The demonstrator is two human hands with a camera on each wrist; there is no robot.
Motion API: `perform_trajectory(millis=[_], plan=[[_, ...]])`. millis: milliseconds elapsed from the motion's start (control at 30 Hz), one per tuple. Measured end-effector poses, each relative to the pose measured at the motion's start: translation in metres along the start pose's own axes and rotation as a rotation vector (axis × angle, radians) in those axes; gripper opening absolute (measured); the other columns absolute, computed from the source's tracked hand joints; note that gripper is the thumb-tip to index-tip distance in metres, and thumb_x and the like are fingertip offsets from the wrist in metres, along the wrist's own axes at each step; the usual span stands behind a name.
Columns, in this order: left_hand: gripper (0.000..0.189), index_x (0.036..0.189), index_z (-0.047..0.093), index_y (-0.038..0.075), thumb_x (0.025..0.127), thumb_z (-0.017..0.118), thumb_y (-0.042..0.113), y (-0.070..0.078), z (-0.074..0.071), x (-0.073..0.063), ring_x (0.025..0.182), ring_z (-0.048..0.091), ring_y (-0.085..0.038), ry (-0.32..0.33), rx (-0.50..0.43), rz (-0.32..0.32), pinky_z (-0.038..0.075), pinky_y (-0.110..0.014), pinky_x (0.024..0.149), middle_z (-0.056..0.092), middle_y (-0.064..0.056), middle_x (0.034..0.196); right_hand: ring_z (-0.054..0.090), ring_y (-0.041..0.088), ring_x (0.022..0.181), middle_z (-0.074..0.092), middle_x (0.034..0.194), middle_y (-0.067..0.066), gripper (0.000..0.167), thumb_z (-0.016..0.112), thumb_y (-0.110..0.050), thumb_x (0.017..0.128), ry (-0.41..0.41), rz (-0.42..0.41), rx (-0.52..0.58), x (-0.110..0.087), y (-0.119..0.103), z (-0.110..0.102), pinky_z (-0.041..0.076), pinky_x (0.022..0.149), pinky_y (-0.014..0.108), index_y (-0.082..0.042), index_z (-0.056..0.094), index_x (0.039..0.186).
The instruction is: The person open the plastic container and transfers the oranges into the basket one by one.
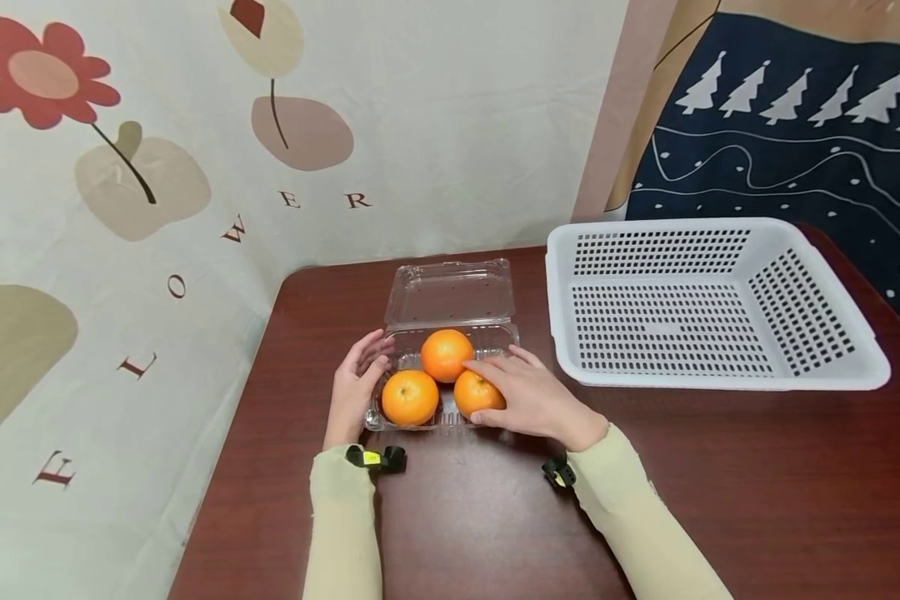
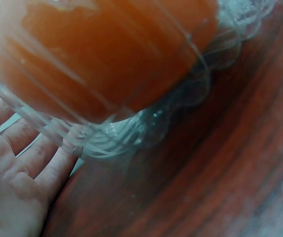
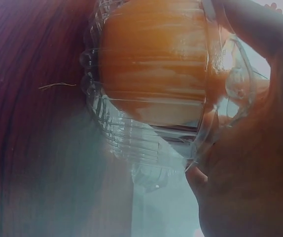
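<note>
A clear plastic clamshell container point(image 1: 450, 418) lies with its lid point(image 1: 450, 293) folded back on the table. Three oranges sit in its base: a left orange point(image 1: 410, 398), a back orange point(image 1: 447, 356) and a right orange point(image 1: 471, 395). My right hand point(image 1: 532, 396) grips the right orange, thumb at its front and fingers over its top, covering part of it. In the right wrist view that orange point(image 3: 154, 59) shows through the ribbed wall. My left hand point(image 1: 354, 387) rests along the container's left side. Its fingers point(image 2: 55, 170) lie fairly straight against the plastic in the left wrist view.
A large white perforated basket point(image 1: 671, 379) stands to the right of the container. The dark red-brown table point(image 1: 465, 508) meets a wall cloth point(image 1: 450, 125) printed with flowers at the back and left. A navy cloth with white trees point(image 1: 787, 167) hangs behind the basket.
</note>
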State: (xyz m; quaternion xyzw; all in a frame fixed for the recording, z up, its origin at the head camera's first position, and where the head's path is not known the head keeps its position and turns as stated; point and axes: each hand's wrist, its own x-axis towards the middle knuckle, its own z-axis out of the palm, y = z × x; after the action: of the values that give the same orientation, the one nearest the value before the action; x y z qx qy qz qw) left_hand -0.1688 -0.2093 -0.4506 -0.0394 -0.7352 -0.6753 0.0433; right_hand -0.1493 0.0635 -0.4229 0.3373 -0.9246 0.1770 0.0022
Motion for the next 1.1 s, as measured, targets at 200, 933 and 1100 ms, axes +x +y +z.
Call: perform_trajectory(millis=[200,933,1100], plan=[[0.043,0.131,0.043,0.009,0.089,0.053,0.006,-0.006,-0.001,0.003,0.113,0.048,-0.024,0.002,-0.011,0.006,0.044,-0.023,0.087,0.052,-0.011,0.124,0.044,0.013,0.115,0.051,0.122,-0.001,0.068,0.058,-0.057,0.075,0.013,-0.009,0.007,0.001,0.001,0.000,0.013,0.106,0.037,-0.022,0.043,0.132],[0.043,0.131,0.043,0.009,0.090,0.052,0.006,0.000,0.000,0.001,0.113,0.048,-0.021,0.001,0.005,-0.013,0.044,-0.022,0.087,0.052,-0.011,0.125,0.046,0.013,0.110,0.054,0.115,-0.005,0.066,0.069,-0.054,0.066,0.111,-0.029,0.070,0.004,0.001,-0.002,0.021,0.105,0.034,-0.023,0.052,0.123],[0.042,0.131,0.043,0.011,0.090,0.052,0.008,0.000,-0.001,0.001,0.113,0.048,-0.020,0.000,0.012,-0.022,0.044,-0.023,0.088,0.052,-0.009,0.125,0.046,0.009,0.103,0.051,0.114,-0.008,0.064,0.069,-0.053,0.066,0.134,-0.017,0.092,0.002,0.000,-0.004,0.035,0.093,0.031,-0.028,0.052,0.122]])
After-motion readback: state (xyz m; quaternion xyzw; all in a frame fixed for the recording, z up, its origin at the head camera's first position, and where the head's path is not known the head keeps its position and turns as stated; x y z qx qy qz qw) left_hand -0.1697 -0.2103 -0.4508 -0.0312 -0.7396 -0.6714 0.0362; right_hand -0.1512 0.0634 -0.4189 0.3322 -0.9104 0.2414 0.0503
